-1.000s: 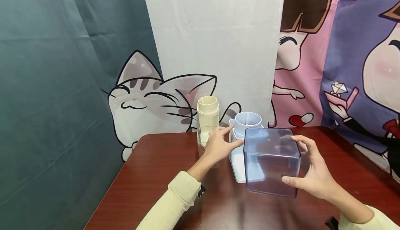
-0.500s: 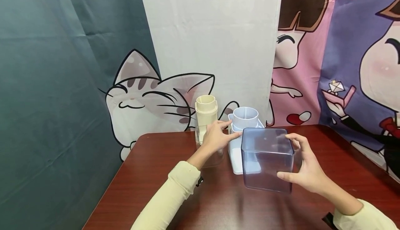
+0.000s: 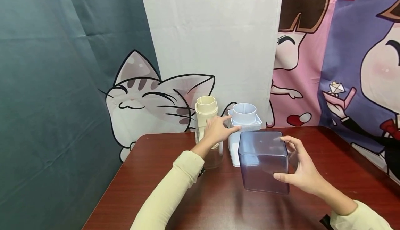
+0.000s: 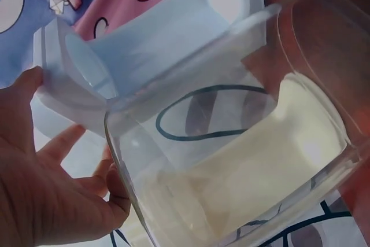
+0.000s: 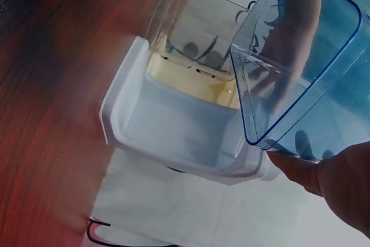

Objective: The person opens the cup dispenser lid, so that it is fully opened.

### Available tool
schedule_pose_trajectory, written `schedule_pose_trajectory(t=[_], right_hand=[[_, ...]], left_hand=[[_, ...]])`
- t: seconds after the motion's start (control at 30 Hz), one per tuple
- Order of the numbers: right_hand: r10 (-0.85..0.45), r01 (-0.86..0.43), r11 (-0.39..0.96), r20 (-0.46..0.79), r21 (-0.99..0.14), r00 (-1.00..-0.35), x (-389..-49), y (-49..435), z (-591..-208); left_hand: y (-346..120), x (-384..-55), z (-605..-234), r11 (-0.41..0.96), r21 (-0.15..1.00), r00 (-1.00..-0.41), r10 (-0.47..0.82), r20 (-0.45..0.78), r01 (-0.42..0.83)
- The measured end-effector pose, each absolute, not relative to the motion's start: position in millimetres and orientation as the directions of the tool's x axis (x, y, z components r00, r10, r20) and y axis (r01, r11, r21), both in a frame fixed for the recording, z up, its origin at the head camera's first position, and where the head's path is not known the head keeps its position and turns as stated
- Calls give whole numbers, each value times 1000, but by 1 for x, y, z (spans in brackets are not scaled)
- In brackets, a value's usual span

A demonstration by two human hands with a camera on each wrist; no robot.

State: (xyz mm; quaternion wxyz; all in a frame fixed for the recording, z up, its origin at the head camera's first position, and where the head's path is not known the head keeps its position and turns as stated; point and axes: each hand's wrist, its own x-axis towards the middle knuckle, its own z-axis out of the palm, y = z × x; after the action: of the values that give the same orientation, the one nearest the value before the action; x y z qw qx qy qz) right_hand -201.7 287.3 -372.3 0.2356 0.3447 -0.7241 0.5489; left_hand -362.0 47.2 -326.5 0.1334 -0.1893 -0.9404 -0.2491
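My left hand (image 3: 217, 130) pinches the top edge of a light blue plastic stand (image 3: 233, 150) between thumb and fingers. A round, open-topped collar (image 3: 244, 113) rises from the stand, with a divider inside. In the left wrist view the thumb lies along the stand's (image 4: 69, 79) edge, while the other fingers are partly hidden behind it. My right hand (image 3: 301, 171) grips one side of a see-through blue plastic box (image 3: 265, 167), held up in front of the stand. In the right wrist view the box (image 5: 306, 73) is apart from the stand's recess (image 5: 173, 122).
Left of the stand, a cream plastic stand (image 3: 206, 115) of like shape has a clear box (image 3: 215, 158) at its front, partly behind my left hand. Both stand towards the back of the reddish-brown table (image 3: 150, 174). A printed cloth backdrop (image 3: 215, 32) hangs behind.
The light blue stand has shifted back on the table, away from me, with my left hand on it. My right hand and the blue box have moved a little left.
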Motion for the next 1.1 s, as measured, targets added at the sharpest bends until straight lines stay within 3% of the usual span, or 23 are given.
schedule_pose_trajectory(t=[0.2, 0.4, 0.57, 0.8, 1.1], right_hand=[[-223, -724, 197, 689, -661, -690, -201, 287, -371], [-240, -759, 108, 724, -642, -647, -204, 285, -372], [-237, -728, 128, 692, -674, -682, -204, 283, -372], [-259, -775, 57, 740, -629, -620, -208, 282, -375], [-266, -712, 139, 667, -688, -696, -210, 279, -379]], left_hand=[[51, -375, -320, 830, 396, -908, 283, 307, 393], [54, -387, -321, 842, 418, -933, 249, 259, 341], [55, -395, -321, 838, 437, -941, 246, 230, 326], [58, -406, -321, 843, 450, -954, 230, 194, 295], [56, -417, -317, 806, 492, -944, 272, 185, 328]])
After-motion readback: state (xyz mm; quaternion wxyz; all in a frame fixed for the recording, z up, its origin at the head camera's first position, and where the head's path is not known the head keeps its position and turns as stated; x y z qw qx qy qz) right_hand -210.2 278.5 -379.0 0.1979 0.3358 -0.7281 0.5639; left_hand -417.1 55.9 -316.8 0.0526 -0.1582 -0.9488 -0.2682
